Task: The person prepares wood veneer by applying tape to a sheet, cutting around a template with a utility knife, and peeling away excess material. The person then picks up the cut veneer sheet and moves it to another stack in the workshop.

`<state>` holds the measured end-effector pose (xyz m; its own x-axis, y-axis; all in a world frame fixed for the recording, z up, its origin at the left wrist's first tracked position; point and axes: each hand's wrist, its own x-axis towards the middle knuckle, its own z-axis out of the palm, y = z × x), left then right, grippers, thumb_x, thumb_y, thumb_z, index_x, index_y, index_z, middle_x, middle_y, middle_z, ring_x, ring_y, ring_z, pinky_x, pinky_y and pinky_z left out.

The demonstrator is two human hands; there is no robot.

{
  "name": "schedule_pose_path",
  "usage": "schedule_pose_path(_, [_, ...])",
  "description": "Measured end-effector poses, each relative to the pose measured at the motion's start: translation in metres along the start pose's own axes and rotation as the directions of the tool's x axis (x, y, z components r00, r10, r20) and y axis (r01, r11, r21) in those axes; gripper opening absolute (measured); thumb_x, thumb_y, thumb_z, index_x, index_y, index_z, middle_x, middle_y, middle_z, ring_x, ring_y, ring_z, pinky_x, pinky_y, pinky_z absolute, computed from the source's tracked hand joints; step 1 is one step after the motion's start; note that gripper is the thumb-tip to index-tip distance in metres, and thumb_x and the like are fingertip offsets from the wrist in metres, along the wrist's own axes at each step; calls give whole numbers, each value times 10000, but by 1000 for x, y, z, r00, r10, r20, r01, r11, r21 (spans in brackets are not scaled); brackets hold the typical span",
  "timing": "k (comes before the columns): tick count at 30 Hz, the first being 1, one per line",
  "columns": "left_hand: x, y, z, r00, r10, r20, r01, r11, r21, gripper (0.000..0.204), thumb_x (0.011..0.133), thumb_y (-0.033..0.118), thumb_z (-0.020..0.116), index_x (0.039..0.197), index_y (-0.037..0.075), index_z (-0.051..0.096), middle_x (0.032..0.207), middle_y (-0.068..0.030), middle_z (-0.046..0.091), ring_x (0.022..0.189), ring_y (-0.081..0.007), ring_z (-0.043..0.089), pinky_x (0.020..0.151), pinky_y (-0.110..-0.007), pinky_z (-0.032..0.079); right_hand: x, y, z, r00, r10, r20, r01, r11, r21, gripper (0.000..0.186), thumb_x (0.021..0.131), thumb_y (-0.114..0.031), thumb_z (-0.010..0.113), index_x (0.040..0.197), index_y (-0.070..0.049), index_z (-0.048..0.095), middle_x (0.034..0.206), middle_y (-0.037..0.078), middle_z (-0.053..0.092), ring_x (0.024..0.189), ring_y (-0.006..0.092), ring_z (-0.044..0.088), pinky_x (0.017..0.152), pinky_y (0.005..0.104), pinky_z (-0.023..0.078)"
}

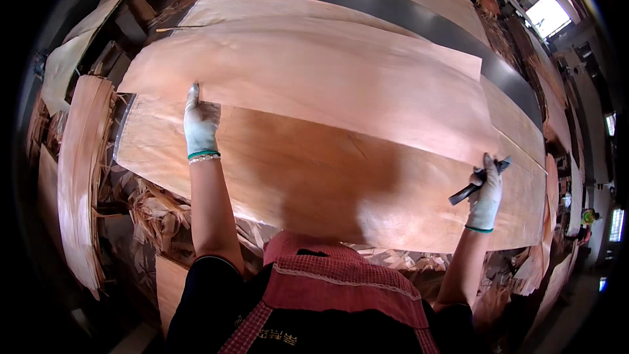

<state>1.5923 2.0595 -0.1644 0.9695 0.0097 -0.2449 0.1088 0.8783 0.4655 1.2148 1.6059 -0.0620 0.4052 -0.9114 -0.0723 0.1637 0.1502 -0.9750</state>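
Note:
A pale, thin wood veneer sheet (314, 72) spans the work surface, its near edge running between my two hands. My left hand (200, 124), in a white glove with a green cuff, pinches that edge near its left end, thumb on top. At the sheet's right near corner is my right hand (485, 196), gloved the same way. It grips a black hand tool (466, 193) with a slim handle and wider head; its exact kind is unclear. The fingertips touch or nearly touch the sheet. Beneath lies a browner wood panel (314, 164), shadowed in the middle.
A dark strip (367, 10) crosses behind the sheet. Stacked veneer (82, 177) stands at left, with torn veneer scraps (160, 213) below the panel's near edge. A thin wood strip (522, 151) lies at right. More veneer piles line the far right, near bright windows.

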Motion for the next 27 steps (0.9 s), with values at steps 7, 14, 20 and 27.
schedule_pose_path(7, [-69,10,-41,961,265,-74,-156,746,648,115,882,114,673,917,91,566,811,24,584,674,-64,527,606,-198,439,-35,76,-58,971,236,-36,-238,958,-161,144,889,-180,691,946,-58,642,740,-8,576,571,70,502,451,188,352])
schedule_pose_path(14, [-90,17,-162,971,136,-196,6,807,591,101,933,191,609,953,93,618,841,11,620,739,-99,580,677,-247,482,-89,145,-97,908,396,-136,-419,859,-295,204,902,-304,657,887,-102,634,699,-33,562,513,52,441,450,200,348])
schedule_pose_path(20, [-91,15,-229,950,85,-300,100,829,551,165,942,191,556,1005,67,645,926,-32,650,851,-150,618,739,-277,506,-107,196,-125,862,487,-143,-507,814,-285,137,919,-236,625,902,-100,615,679,-35,558,481,55,415,427,207,318])
schedule_pose_path(27, [-100,16,-267,947,224,-228,33,641,767,173,915,207,574,961,53,639,898,-48,641,779,-154,599,626,-279,482,-104,215,-134,845,516,-140,-531,779,-334,106,923,-208,621,920,-105,597,665,-48,523,476,71,427,422,210,336])
